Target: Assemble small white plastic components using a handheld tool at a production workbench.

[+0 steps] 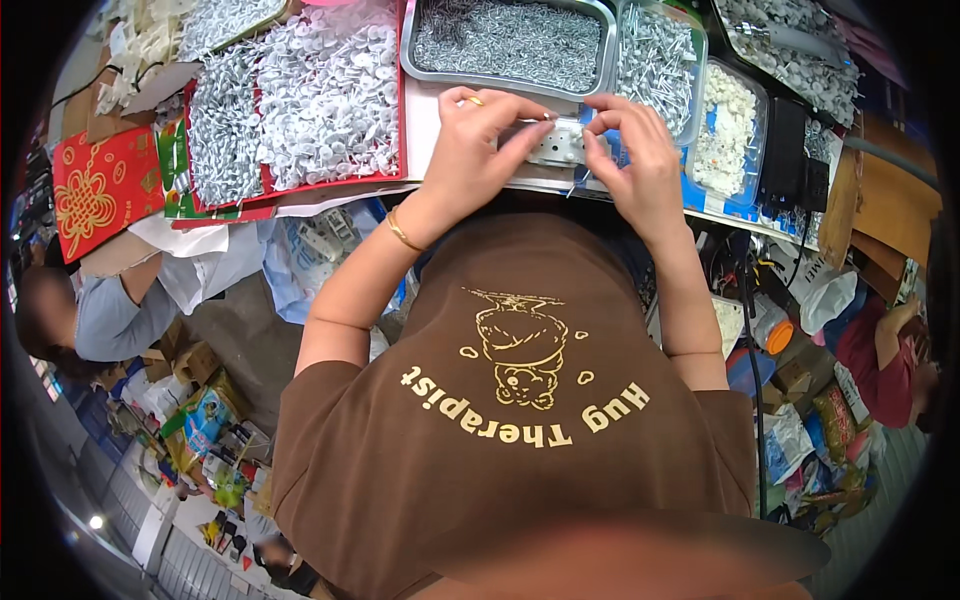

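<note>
Pinching a small white perforated piece from both ends, the left hand and the right hand meet at the near edge of the worktable, just in front of the person's brown shirt. The left thumb and forefinger close on its left end, where a thin metal pin seems to sit at the fingertips — too small to be sure. The right fingers curl tight around its right end. Both grips are closed on the piece, and it is held just above or on the table edge; I cannot tell which.

As for progress, this looks like the middle of a long run of repeated assembly. The supply is far from used up: a metal tray directly behind the hands is full of grey nails, a clear tub beside it holds more, and another clear tub to the right is heaped with small white parts. To the left, a red tray carries a large pile of white plastic clips with nails — probably finished pieces, though that is a judgement. The piece in hand appears not yet complete, since both hands are working on it.
</note>
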`<action>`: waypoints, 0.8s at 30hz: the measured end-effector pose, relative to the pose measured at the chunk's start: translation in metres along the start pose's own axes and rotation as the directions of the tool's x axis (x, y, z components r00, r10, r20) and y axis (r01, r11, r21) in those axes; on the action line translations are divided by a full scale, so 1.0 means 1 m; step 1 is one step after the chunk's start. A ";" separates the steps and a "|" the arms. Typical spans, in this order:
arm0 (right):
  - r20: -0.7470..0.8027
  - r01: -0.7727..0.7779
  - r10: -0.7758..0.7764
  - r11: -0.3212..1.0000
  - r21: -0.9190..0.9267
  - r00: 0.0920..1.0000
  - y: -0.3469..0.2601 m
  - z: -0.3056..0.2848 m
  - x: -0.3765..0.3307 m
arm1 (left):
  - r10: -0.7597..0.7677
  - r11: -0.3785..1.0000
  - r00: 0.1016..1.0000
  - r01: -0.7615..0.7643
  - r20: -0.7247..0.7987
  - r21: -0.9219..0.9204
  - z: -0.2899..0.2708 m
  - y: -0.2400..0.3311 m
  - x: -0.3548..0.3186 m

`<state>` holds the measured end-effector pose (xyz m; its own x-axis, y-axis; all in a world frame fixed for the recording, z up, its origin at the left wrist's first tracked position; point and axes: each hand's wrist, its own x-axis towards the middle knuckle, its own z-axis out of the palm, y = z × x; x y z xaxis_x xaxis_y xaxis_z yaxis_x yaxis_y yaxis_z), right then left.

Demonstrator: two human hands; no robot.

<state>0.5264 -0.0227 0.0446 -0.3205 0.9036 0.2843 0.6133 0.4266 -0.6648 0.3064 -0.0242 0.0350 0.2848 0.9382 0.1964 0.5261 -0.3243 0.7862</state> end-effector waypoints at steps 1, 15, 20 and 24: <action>-0.002 0.002 -0.002 1.000 -0.001 1.000 -0.003 -0.001 0.001 | 0.034 0.999 0.999 -0.034 -0.017 0.011 0.006 0.001 0.000; -0.269 -0.249 0.239 0.968 -0.006 0.933 0.038 -0.039 0.113 | 0.073 0.995 0.996 -0.070 -0.046 0.072 0.027 -0.003 -0.004; -0.390 -0.190 -0.008 0.864 -0.467 0.921 0.057 -0.026 0.161 | 0.248 0.931 0.969 -0.236 -0.008 0.279 0.023 -0.001 -0.005; -0.254 -0.179 0.049 0.835 -0.520 0.966 0.066 -0.026 0.171 | 0.155 0.981 0.986 -0.146 -0.064 0.126 0.005 0.001 0.004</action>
<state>0.5311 0.1610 0.0672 -0.0960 0.9036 0.4175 0.9451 0.2144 -0.2466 0.3126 -0.0216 0.0337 0.3111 0.8822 0.3534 0.5755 -0.4708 0.6687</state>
